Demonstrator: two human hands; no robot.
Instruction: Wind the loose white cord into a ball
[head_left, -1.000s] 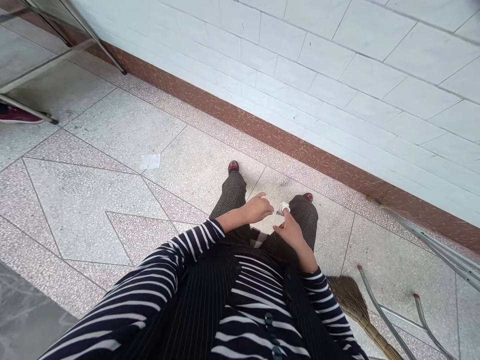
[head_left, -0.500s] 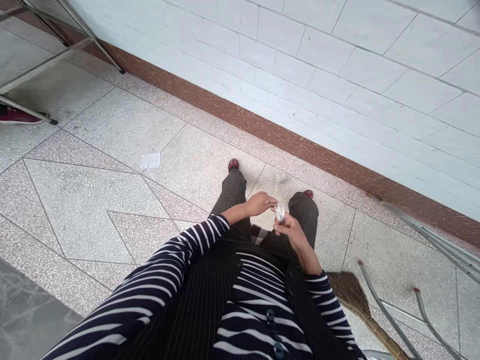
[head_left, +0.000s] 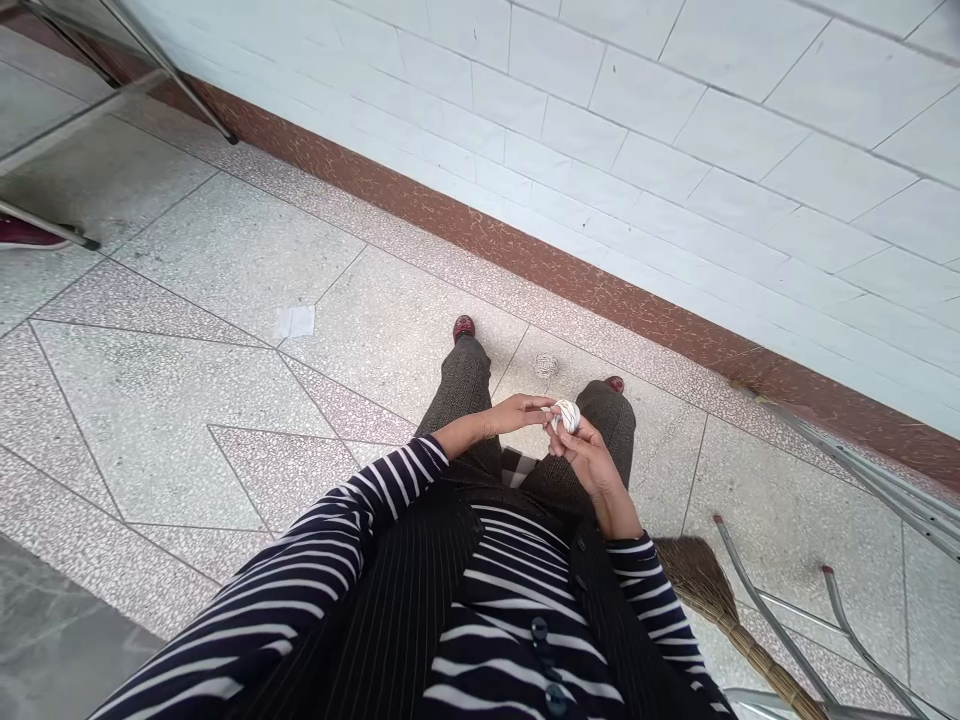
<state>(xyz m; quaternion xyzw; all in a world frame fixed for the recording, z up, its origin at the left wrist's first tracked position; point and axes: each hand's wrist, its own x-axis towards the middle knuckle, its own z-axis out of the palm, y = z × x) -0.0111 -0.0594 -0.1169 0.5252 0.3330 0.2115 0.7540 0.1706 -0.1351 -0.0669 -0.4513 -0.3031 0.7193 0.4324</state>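
A small wound ball of white cord (head_left: 568, 415) with dark flecks sits in my right hand (head_left: 592, 462), whose fingers and thumb are closed around its lower side. From the left, my left hand (head_left: 519, 414) reaches across with its fingers pressed together at the ball's near side; they seem to pinch the cord there, though the fingertips are partly hidden. On the floor between my feet lies a second, looser bundle of the same cord (head_left: 547, 365). A faint strand appears to run from it up towards my hands.
A straw broom (head_left: 697, 580) and a metal-legged frame (head_left: 780, 610) stand close at my right. Folded metal poles (head_left: 855, 460) lean by the tiled wall (head_left: 637, 130). White paper (head_left: 297, 321) lies on the floor at left, beyond it a metal stand (head_left: 180, 80) and another person's shoe (head_left: 30, 232).
The ball in my right hand has turned and moved slightly up and right, showing its rounder side. The bundle on the floor has shifted a little to the left and nearer to me.
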